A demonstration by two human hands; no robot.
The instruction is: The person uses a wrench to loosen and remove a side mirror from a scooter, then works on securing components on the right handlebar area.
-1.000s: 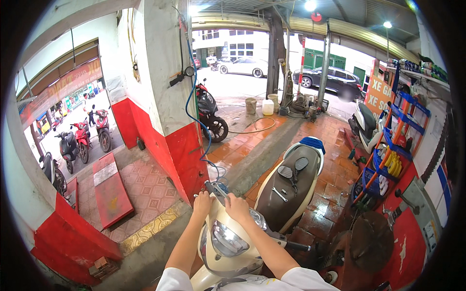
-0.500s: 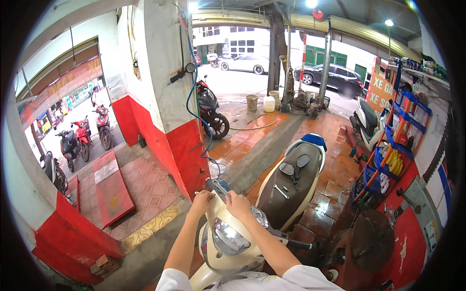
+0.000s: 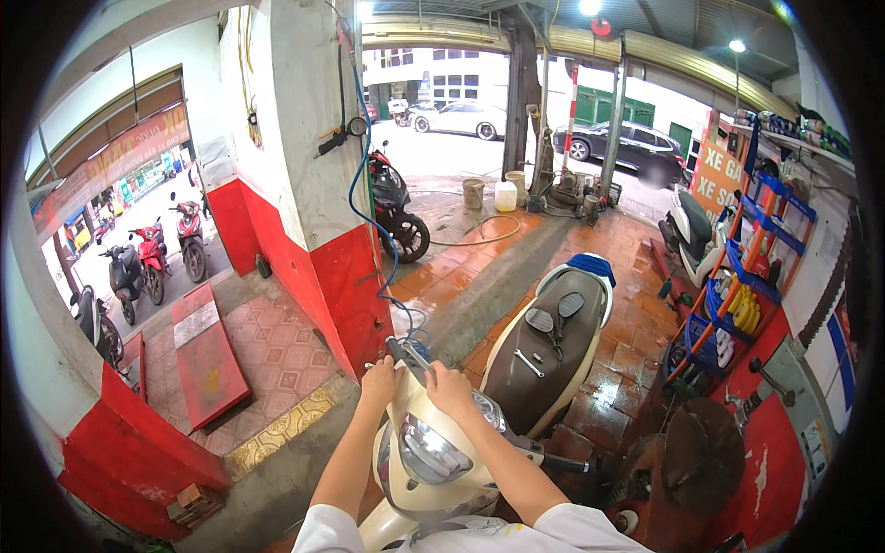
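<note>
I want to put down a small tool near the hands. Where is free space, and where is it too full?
The brown seat has bare room at its near end, beside the right hand; a wrench and two dark pads take its middle. It is crowded around the mirror, between the right hand and the left hand.

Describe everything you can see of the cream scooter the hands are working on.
The cream scooter stands on wet orange floor tiles beside a red and white pillar, its front toward the camera. Its glossy, plastic-looking front cover carries a large clear headlamp. A long brown seat runs back to a blue-covered tail; a wrench and two dark paddle-shaped items lie on the seat. The left hand and right hand rest together on the handlebar top, at a small dark part. A black grip juts out on the right.
</note>
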